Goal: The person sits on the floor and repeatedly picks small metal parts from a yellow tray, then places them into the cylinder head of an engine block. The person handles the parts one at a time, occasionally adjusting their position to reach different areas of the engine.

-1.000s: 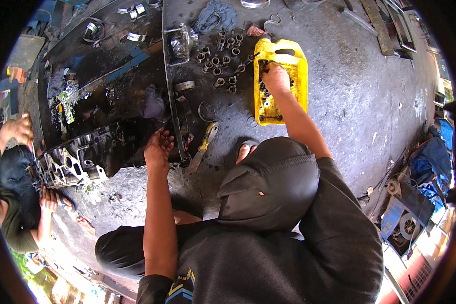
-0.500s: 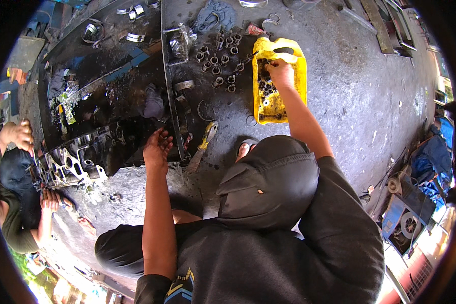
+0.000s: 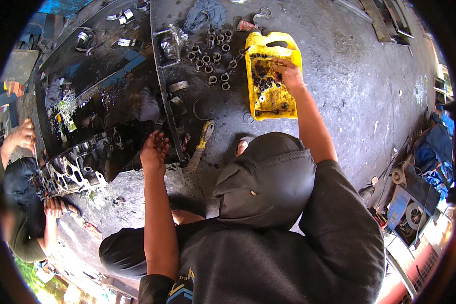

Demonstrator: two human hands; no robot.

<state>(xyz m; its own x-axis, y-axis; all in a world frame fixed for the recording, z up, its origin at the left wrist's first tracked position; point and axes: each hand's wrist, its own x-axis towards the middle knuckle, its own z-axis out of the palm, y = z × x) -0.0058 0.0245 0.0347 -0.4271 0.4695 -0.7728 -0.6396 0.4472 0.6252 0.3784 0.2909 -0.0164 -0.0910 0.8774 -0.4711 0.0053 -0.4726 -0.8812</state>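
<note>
My right hand (image 3: 289, 75) is over a yellow plastic jug (image 3: 297, 104) with one side cut away, lying flat like a tray. Its fingers and thumb are apart, and I make out nothing between them. Inside the jug lie small dark rings and nut-like parts (image 3: 262, 86), several of them in oily grime. My left hand (image 3: 153, 152) hangs by the near corner of a large black oily metal tray (image 3: 159, 76). The left fingers are loosely bent and apart, holding nothing that I can see.
Several short metal sleeves (image 3: 207, 61) stand left of the jug. A yellow-handled scraper (image 3: 203, 139) lies beside the tray, and a blue rag (image 3: 206, 15) farther off. At far left a co-worker's hand (image 3: 20, 138) is above an engine part (image 3: 73, 169). Machinery (image 3: 410, 213) stands at right.
My right hand has come up from the parts inside the jug, and its fingers have spread. My left hand stays by the tray corner. The whole view has shifted slightly.
</note>
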